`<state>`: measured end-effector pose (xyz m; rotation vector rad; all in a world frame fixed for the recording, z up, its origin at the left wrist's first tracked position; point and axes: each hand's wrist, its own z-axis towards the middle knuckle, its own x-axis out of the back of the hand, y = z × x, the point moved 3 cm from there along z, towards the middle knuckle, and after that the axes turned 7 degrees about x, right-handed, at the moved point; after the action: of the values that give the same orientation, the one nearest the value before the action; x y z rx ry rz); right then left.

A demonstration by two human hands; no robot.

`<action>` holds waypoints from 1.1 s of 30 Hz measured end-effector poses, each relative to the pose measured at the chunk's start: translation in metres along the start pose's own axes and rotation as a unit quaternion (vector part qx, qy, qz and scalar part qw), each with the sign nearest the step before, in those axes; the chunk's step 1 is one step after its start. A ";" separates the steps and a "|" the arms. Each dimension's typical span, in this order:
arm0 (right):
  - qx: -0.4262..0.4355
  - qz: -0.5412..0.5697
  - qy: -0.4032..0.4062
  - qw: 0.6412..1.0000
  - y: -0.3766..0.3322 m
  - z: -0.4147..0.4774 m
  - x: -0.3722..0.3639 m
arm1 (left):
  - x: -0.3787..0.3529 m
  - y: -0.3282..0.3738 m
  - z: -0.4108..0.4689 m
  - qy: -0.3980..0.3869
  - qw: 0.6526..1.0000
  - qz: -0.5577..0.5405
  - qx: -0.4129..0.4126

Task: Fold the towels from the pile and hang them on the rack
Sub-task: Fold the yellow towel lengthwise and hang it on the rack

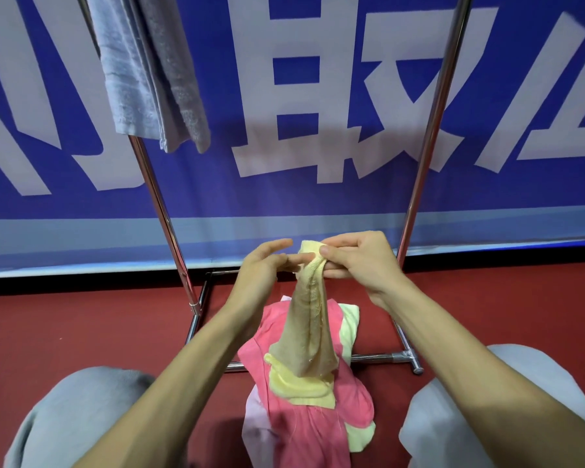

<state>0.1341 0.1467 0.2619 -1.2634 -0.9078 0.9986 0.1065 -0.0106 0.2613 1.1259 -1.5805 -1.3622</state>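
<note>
Holding a yellow towel [313,332] above the pile [301,430]: top corner pinched in the curled fingers of the right hand [362,265], touched by the straighter fingers of the left hand [260,268], bottom end lying on the pile. Judged early in folding; needed next, a second corner found and drawn apart, then the rack [429,130] behind the pile.

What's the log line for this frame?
right hand: pinches yellow towel top | left hand: open, by same edge | lower end: on pile | rack: grey towels hung
</note>
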 end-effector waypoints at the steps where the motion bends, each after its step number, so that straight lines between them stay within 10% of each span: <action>1: 0.005 -0.003 -0.012 1.000 -0.002 0.000 0.001 | 0.006 0.003 0.002 0.008 1.000 0.005 -0.012; 9: 0.152 -0.055 -0.212 0.964 -0.028 -0.011 0.004 | 0.028 0.012 0.007 -0.122 0.976 0.172 -0.050; 21: 0.209 -0.183 -0.052 0.959 -0.016 0.006 0.016 | 0.018 0.010 0.009 -0.031 0.977 0.164 -0.131; 33: 0.130 -0.143 -0.082 0.978 -0.022 0.010 0.014 | 0.019 0.027 0.011 0.004 0.978 0.154 -0.140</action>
<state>0.1306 0.1621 0.2849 -0.8132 -1.0167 0.9646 0.0865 -0.0238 0.2865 0.6838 -1.4326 -1.3163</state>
